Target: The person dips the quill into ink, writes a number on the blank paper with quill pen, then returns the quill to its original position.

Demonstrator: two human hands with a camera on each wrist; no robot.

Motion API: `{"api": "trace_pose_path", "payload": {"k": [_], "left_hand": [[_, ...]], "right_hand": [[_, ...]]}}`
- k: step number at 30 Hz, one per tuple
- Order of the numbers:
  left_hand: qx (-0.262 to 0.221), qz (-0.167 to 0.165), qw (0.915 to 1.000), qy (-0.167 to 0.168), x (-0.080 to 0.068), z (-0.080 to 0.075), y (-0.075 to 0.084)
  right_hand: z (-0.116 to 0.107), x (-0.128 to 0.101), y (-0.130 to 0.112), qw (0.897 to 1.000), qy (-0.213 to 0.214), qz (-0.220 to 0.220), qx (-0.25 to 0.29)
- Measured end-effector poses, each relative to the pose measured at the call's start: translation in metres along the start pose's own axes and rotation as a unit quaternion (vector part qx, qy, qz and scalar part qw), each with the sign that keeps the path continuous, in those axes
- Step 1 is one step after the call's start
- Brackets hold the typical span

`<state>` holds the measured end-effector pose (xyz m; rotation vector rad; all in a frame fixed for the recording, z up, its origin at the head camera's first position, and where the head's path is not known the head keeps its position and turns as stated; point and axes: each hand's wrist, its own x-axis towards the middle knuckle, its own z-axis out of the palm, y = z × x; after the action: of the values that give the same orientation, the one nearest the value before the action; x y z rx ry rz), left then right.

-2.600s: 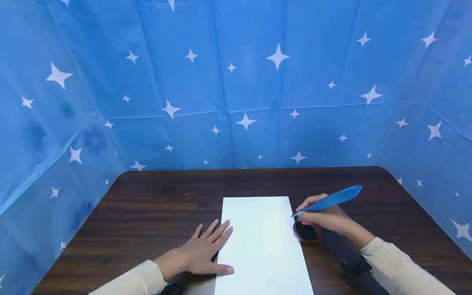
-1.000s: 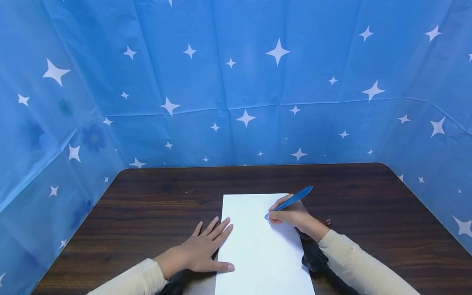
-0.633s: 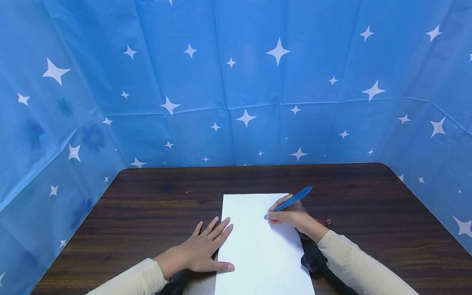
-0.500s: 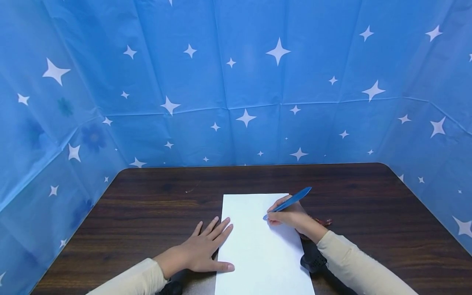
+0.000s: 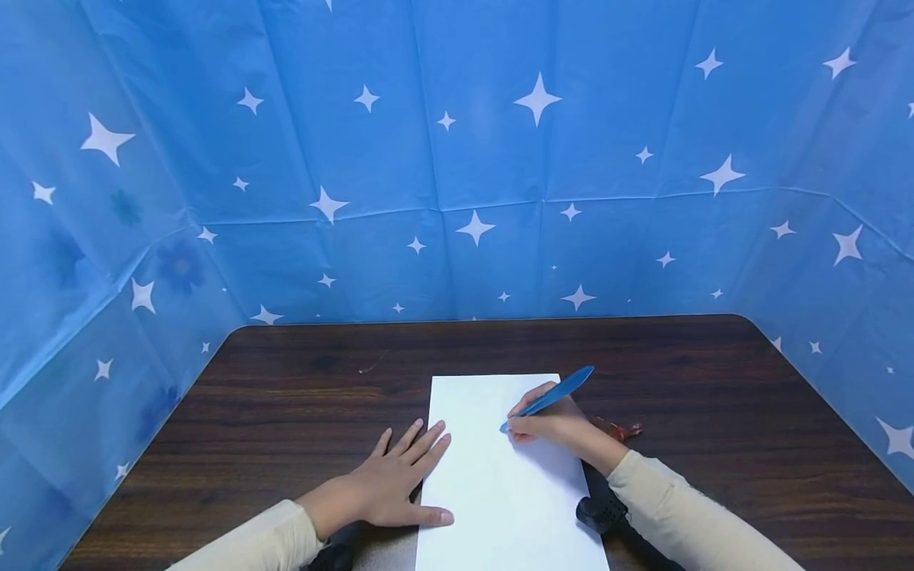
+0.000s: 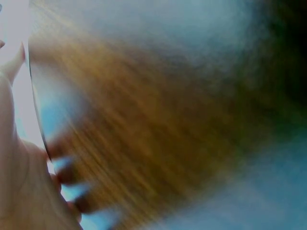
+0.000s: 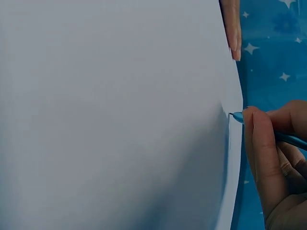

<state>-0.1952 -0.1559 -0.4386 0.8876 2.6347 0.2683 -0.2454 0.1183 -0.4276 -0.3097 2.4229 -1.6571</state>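
Blue pen (image 5: pixel 562 389) with a feather-like body sits pinched between the thumb and fingers of the right hand (image 5: pixel 551 422), nib at the white paper (image 5: pixel 507 500), tail rising to the right above that hand. The left hand (image 5: pixel 391 488) lies flat with fingers spread wide, its thumb and nearest fingertips over the paper's edge, the rest over the dark surface (image 5: pixel 300 396). For a clean line, I judge, the right hand wants a light pinch low on the pen and small finger movements, with even pressure from the left so the paper cannot slide. Behind the right wrist, a reddish object (image 5: pixel 620 431) is partly hidden; best not knock it.
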Motion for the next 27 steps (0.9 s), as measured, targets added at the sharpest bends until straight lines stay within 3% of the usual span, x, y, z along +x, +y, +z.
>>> {"api": "trace_pose_path", "payload": {"k": [13,27], "left_hand": [[-0.011,0.012,0.9999,0.003,0.003,0.004,-0.005],[-0.003,-0.004,0.9999,-0.014,0.001,0.000,-0.001]], "right_hand": [[0.005,-0.007,0.001,0.998,-0.047,-0.029,-0.004],[0.009,-0.017,-0.003,0.992,-0.112,-0.053,0.014]]}}
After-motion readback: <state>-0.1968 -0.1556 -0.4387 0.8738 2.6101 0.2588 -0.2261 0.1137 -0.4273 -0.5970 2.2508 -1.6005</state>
